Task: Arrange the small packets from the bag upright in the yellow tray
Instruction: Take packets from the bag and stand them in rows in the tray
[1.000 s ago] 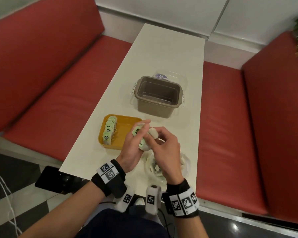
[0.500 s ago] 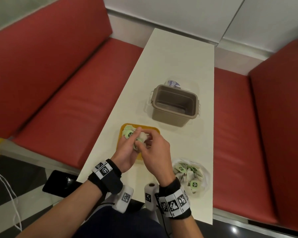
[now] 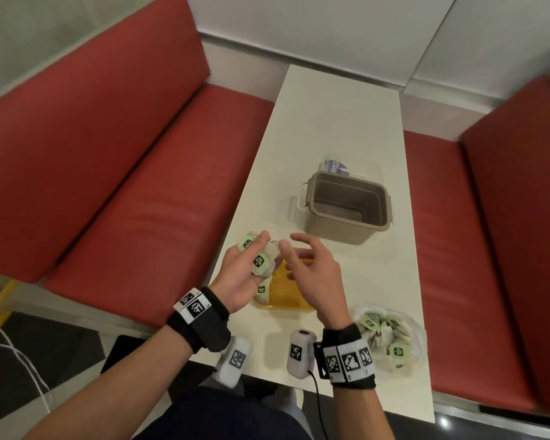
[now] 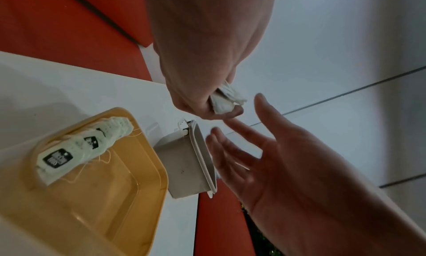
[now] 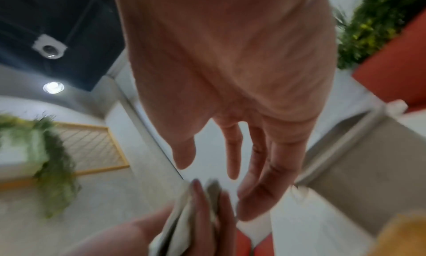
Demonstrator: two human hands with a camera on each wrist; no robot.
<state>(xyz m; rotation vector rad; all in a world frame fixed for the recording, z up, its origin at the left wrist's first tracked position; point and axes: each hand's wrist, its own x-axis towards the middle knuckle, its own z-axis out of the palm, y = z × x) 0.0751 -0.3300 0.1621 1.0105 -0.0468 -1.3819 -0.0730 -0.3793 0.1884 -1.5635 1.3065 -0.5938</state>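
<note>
My left hand [image 3: 254, 246] grips a small bunch of white packets [image 3: 264, 260] with green tags, held just above the far left corner of the yellow tray [image 3: 291, 301]. In the left wrist view their paper edges [image 4: 227, 99] stick out between the fingers. My right hand [image 3: 302, 262] hovers beside them over the tray, fingers spread and holding nothing. A row of packets [image 4: 80, 147] stands upright along one side of the tray [image 4: 110, 196]. The clear bag [image 3: 389, 341] with several loose packets lies on the table by my right wrist.
An empty brown tub [image 3: 346, 208] stands just beyond the tray, with its clear lid [image 3: 337, 166] behind it. The narrow white table [image 3: 331, 122] runs between two red benches [image 3: 124, 185]. A dark phone [image 3: 121, 350] lies off the table's near left corner.
Both hands were together on the bunch of packets over the tray. Now my right hand has let go and opened, a little apart from the bunch, which stays in my left hand.
</note>
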